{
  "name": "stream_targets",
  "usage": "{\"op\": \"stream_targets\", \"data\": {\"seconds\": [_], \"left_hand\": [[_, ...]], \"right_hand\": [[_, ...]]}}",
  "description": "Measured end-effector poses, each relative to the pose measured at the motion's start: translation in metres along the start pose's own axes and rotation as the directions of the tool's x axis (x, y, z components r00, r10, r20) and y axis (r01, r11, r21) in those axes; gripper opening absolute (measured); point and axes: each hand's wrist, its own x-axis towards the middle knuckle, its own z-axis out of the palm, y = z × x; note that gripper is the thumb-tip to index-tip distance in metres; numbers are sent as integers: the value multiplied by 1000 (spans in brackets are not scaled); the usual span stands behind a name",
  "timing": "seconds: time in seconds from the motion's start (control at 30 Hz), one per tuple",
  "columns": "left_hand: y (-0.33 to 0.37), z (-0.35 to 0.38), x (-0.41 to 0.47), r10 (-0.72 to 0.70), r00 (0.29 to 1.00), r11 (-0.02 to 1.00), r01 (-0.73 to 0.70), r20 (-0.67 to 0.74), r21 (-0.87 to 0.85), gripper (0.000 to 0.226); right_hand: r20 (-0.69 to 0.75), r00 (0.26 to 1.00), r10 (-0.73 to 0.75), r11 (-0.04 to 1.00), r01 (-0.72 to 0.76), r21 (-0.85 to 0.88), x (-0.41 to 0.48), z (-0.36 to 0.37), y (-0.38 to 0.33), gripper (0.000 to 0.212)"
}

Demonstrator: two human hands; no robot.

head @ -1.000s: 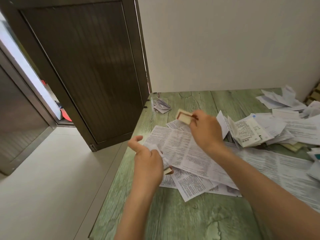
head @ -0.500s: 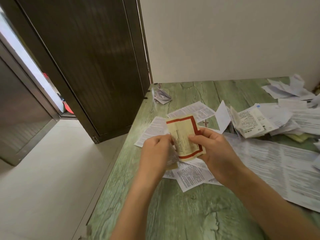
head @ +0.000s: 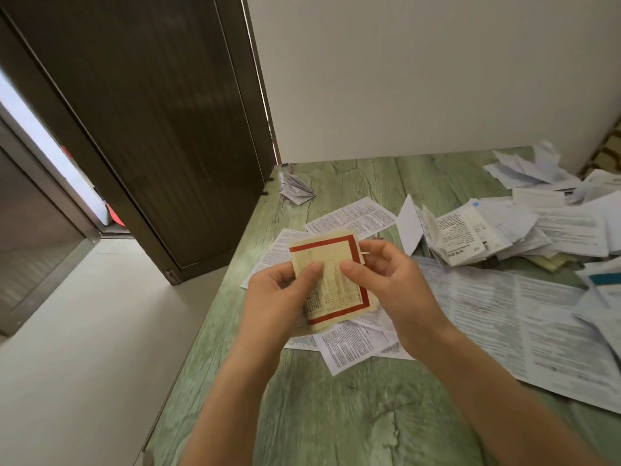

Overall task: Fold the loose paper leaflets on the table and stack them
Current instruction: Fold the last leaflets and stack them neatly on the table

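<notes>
One red-bordered leaflet (head: 331,284), pinched by left hand (head: 275,297) and right hand (head: 396,287) above table (head: 336,415); one folded bundle (head: 297,190) far, loose sheets (head: 504,314) scattered right.

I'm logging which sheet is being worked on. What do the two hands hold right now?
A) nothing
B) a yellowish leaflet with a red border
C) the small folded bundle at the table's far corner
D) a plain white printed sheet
B: the left hand and right hand both pinch the red-bordered leaflet, above the white sheets on the table.
</notes>
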Motion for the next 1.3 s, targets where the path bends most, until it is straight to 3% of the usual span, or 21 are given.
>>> {"op": "stream_targets", "data": {"seconds": [0.17,0.43,0.83,0.97,1.1,1.3], "left_hand": [[-3,-6,0,14,1000,1000,-14,17,-13,16],[-7,-11,3,31,999,999,-30,-22,31,16],[-8,-11,4,-62,998,997,62,1,50,21],[-7,-7,0,-25,999,997,23,27,72,18],[-8,-5,0,46,997,997,-41,-67,67,19],[-7,-6,0,-16,1000,999,16,-15,37,15]], "right_hand": [[84,996,-3,999,6,-40,1,-5,-7,8],[85,996,-20,997,26,-70,3,-7,-5,15],[37,997,-72,996,73,-43,2,-5,-5,14],[78,996,-45,997,50,-60,2,-7,-4,12],[49,997,-59,994,63,-88,1,-6,-5,23],[50,997,-66,992,71,-103,0,-5,-6,16]]}}
